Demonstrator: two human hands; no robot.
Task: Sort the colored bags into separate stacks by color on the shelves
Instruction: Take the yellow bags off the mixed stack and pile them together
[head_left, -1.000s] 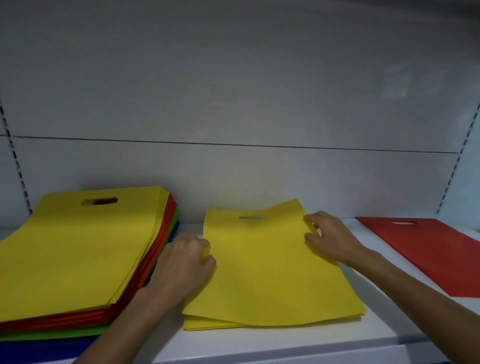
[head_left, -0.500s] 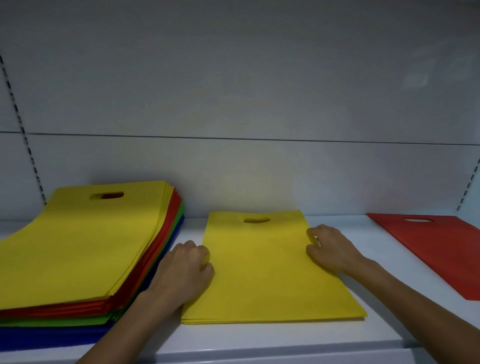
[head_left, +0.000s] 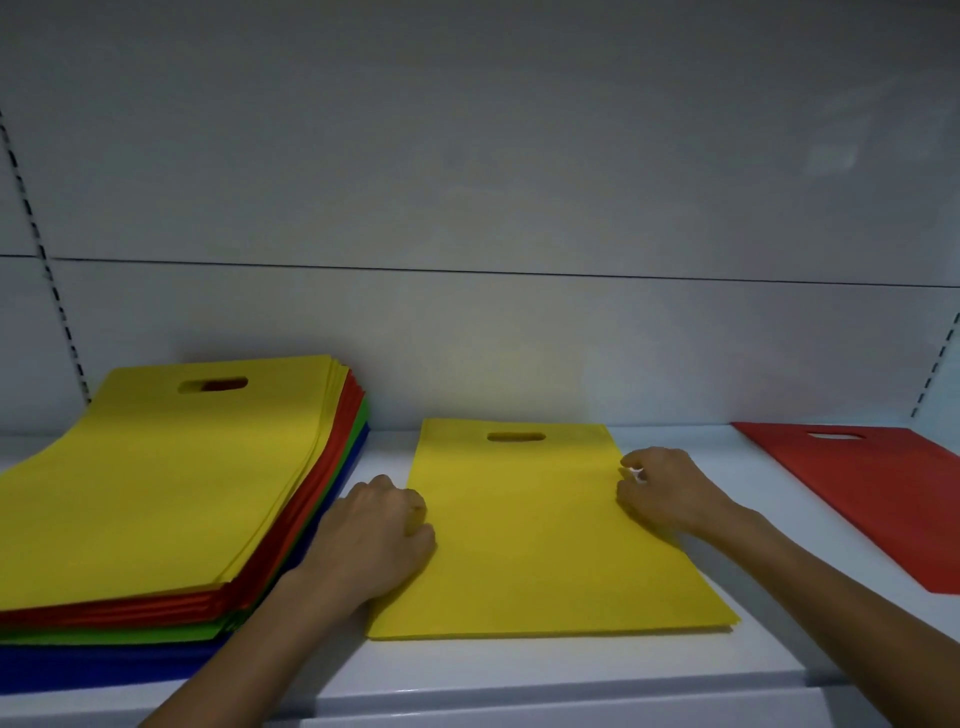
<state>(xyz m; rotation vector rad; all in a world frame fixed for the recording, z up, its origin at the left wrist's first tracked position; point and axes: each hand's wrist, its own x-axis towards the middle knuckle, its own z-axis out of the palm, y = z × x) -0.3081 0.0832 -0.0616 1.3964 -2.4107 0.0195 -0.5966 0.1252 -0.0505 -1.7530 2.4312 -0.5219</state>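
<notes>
Three lots of bags lie on the white shelf (head_left: 519, 670) in my head view. Far left is the mixed stack (head_left: 156, 493), with yellow on top and red, green and blue layers showing along its right edge and front. Its back end curves upward, and its cut-out handle is at that end. In the middle is the yellow stack (head_left: 530, 530), flat and squared up, with its handle slot toward the back panel (head_left: 467, 182) and its front edge near the shelf lip. It sits just beside the mixed stack, with a strip of shelf between them. Far right, well apart from the yellow stack, a red bag (head_left: 872, 493) lies flat at an angle, partly cut off by the frame.

My left hand (head_left: 374, 535) is knuckles-up at the yellow stack's left edge, fingers curled under and thumb lying on the top bag. My right hand (head_left: 665, 488) is at the right edge, farther back, its fingers likewise curled with the tips at the edge. Both touch the stack, but I cannot tell whether either pinches a bag or only presses.
</notes>
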